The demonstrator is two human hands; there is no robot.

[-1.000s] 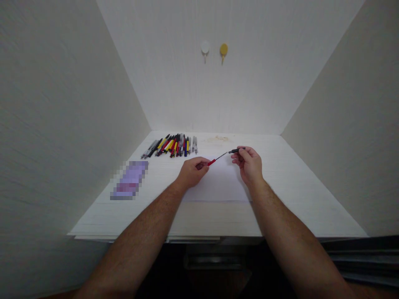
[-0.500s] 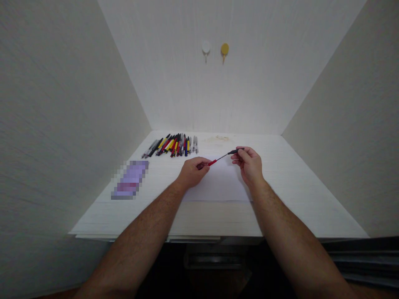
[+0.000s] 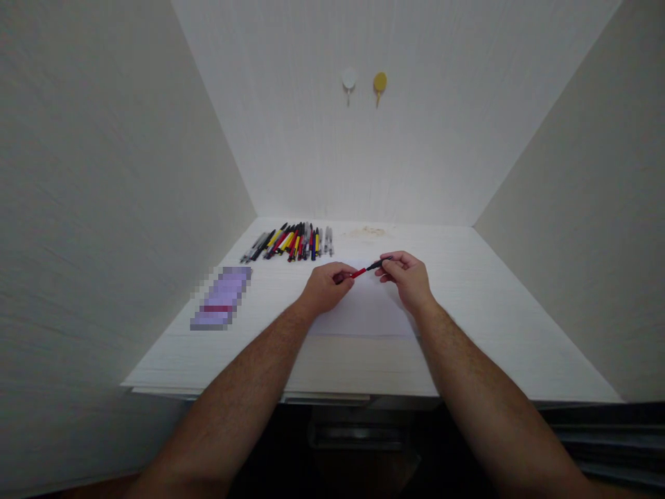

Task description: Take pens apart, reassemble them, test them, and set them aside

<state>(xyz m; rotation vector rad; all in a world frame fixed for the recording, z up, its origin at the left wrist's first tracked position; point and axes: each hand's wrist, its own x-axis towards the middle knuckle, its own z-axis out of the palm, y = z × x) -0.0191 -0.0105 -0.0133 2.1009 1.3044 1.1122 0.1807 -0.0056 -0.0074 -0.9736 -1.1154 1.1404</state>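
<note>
Over a sheet of white paper my left hand is closed on a red pen barrel, its end pointing right and slightly up. My right hand pinches a black pen part between thumb and fingers. The two pieces lie almost in line, end to end, with hardly any gap visible. Whether they touch, I cannot tell. The rear of the red barrel is hidden in my left fingers.
Several pens, black, yellow, red, blue and clear, lie in a row at the back left. A blurred purple item rests at the left. Walls enclose the white tabletop; two round hooks hang on the back wall.
My right hand has come left and slightly down, bringing the black part up to the red barrel. The thin refill that showed between them is now out of sight.
</note>
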